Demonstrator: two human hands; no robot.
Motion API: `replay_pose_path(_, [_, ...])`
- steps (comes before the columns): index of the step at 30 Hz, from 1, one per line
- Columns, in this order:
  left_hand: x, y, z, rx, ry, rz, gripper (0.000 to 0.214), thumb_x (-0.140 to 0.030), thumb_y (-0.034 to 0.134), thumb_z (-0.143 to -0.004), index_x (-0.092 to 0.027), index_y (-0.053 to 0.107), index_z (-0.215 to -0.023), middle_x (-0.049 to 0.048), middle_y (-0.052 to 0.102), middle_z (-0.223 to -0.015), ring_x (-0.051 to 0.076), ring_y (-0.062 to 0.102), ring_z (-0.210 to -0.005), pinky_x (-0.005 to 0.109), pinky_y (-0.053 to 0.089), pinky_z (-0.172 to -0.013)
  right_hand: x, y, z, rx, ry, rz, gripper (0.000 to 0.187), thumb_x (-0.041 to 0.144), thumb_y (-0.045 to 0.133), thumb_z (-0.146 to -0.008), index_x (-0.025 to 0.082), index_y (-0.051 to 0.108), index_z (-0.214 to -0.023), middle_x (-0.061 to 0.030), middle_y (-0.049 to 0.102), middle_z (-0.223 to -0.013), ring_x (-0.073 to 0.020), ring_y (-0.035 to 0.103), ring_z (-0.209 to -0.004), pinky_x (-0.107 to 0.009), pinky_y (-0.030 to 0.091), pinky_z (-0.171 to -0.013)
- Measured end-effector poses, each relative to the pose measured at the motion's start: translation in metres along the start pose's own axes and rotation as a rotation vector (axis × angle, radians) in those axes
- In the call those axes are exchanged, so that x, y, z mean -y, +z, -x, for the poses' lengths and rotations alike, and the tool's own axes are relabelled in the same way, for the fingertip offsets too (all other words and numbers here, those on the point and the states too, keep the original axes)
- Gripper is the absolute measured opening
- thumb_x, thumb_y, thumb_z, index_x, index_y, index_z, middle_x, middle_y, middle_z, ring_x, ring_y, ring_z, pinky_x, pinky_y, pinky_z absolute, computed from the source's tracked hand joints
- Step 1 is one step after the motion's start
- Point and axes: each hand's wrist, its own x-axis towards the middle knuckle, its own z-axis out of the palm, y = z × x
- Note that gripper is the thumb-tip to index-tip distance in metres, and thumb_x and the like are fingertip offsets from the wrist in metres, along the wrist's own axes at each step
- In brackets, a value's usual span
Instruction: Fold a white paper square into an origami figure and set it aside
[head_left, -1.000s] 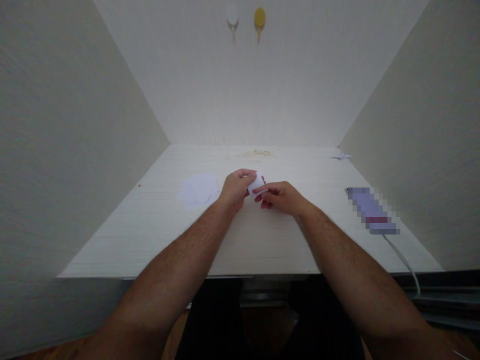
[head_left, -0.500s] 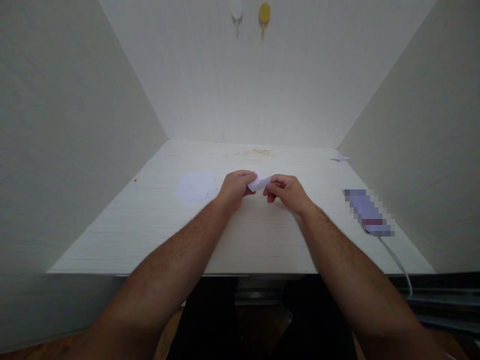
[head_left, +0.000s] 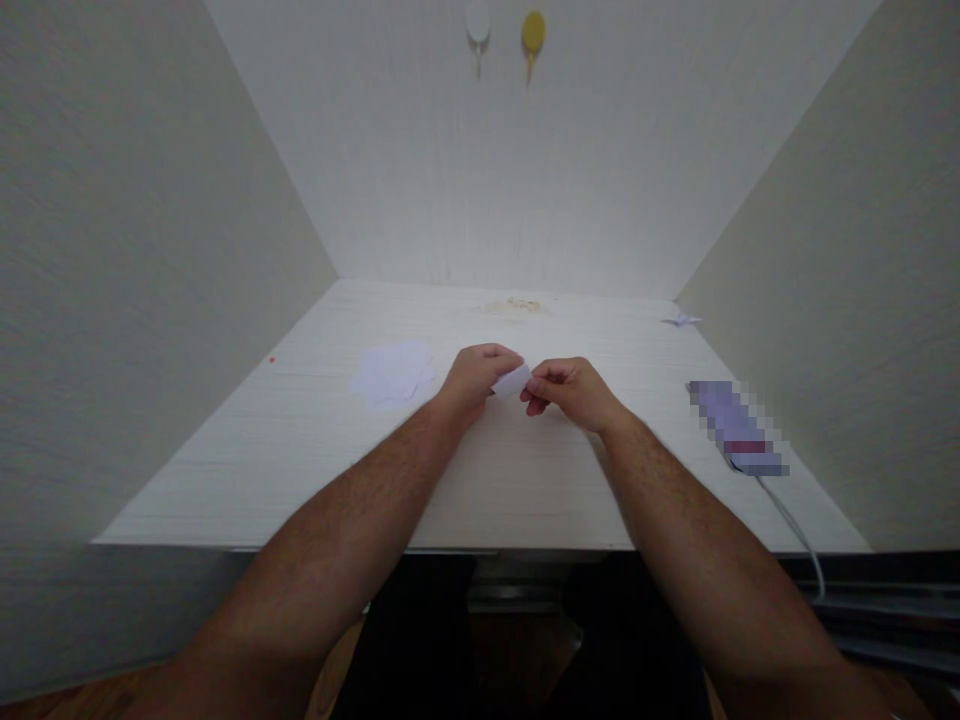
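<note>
Between my hands, above the middle of the white desk, is a small piece of white paper (head_left: 512, 381), which looks folded. My left hand (head_left: 480, 375) is closed on its left side, with fingers over the upper edge. My right hand (head_left: 566, 388) pinches the paper's right corner between thumb and index finger, the other fingers curled below. The paper's left part is hidden by my left hand, so its full shape cannot be made out. Left of my left hand, a loose pile of white paper sheets (head_left: 394, 372) lies flat on the desk.
A phone-like device (head_left: 735, 428), pixelated, lies at the right with a white cable (head_left: 795, 522) running over the desk's front edge. A small folded paper piece (head_left: 682, 320) sits by the right wall. White (head_left: 478, 22) and yellow hooks (head_left: 533, 32) hang on the back wall.
The paper has turned and tilted between my hands. My left fingers have moved further over its top edge, and my right hand has come slightly closer to the left.
</note>
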Motion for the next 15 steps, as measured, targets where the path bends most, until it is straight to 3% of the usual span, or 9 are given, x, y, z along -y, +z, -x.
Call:
replay_pose_path(5, [-0.003, 0.000, 0.001, 0.001, 0.012, 0.043, 0.017, -0.029, 0.074, -0.060, -0.015, 0.067, -0.065, 0.0013, 0.061, -0.061, 0.012, 0.054, -0.054, 0.025, 0.040, -0.052, -0.007, -0.003, -0.002, -0.090, -0.012, -0.046, 0.038, 0.052, 0.073, -0.071, 0.017, 0.061, -0.069, -0.0001, 0.065, -0.060, -0.0106, 0.059, -0.047, -0.023, 0.045, -0.046])
replay_pose_path(9, [-0.007, -0.001, 0.002, -0.014, 0.064, 0.031, 0.016, -0.027, 0.075, -0.060, -0.014, 0.068, -0.064, 0.0010, 0.059, -0.058, 0.009, 0.048, -0.052, 0.024, 0.036, -0.051, -0.009, -0.004, -0.003, -0.141, -0.050, 0.070, 0.041, 0.055, 0.067, -0.077, 0.017, 0.058, -0.064, 0.0030, 0.055, -0.049, -0.0078, 0.048, -0.041, -0.021, 0.035, -0.041])
replay_pose_path(15, [-0.010, -0.001, 0.003, 0.017, -0.010, 0.062, 0.017, -0.024, 0.075, -0.059, -0.013, 0.070, -0.071, 0.0011, 0.059, -0.058, 0.010, 0.048, -0.051, 0.026, 0.036, -0.051, -0.009, -0.003, -0.003, -0.157, -0.111, 0.092, 0.034, 0.051, 0.067, -0.077, 0.018, 0.061, -0.069, 0.0043, 0.054, -0.050, -0.0085, 0.048, -0.044, -0.023, 0.039, -0.046])
